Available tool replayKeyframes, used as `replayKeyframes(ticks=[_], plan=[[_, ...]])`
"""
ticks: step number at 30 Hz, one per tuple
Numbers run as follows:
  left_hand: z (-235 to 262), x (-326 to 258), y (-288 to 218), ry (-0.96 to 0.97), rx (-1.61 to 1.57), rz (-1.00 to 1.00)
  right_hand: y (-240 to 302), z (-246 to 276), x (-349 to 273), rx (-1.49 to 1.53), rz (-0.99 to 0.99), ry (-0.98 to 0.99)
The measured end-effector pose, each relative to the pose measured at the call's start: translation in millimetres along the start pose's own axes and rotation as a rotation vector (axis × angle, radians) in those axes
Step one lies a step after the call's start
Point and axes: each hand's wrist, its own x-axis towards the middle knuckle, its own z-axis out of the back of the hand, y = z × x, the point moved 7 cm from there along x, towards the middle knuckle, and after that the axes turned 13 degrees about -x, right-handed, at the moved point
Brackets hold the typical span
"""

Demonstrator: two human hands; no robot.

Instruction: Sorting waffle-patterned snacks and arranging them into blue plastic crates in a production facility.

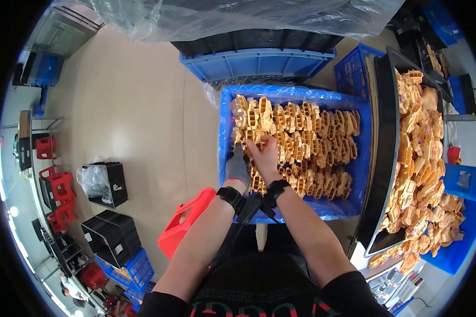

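A blue bin (367, 153) lined with clear plastic film stands in front of me. Inside, tan moulded parts (328, 124) with slot-like hollows are set close together in rows. My left hand (238, 166), in a grey glove, reaches to the left end of the rows, its fingers closed around a tan part there. Beside it my bare right hand (266, 158) has thumb and fingers bent onto the same spot, gripping a tan part. The hands partly hide what they hold. Black straps circle both wrists.
At right, a black tray (388, 153) holds a heap of similar tan parts (415, 153). Blue and black crates (259, 61) under plastic sheeting stand beyond the bin. A red stool (182, 222) is by my left arm; black crates (111, 238) stand farther left.
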Motion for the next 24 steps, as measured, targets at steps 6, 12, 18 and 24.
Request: replayKeyframes(ticks=[6,12,18,24], plan=[[-3.6,0.1,4.7,0.231,-0.139,0.158,-1.2,-4.5,-5.3,-0.023,-0.18,0.039],[1.4,30.7,32.4,0.27,-0.479,0.48,3.3,-7.7,-13.4,-0.037,-0.183,0.003],[-5.5,1.9,18.5,0.361,-0.526,0.514,-2.5,1.5,-17.2,-0.012,-0.194,0.065],[11.4,4.6,12.3,0.294,-0.564,0.552,7.3,-9.8,-28.5,-0.078,-0.175,0.092]])
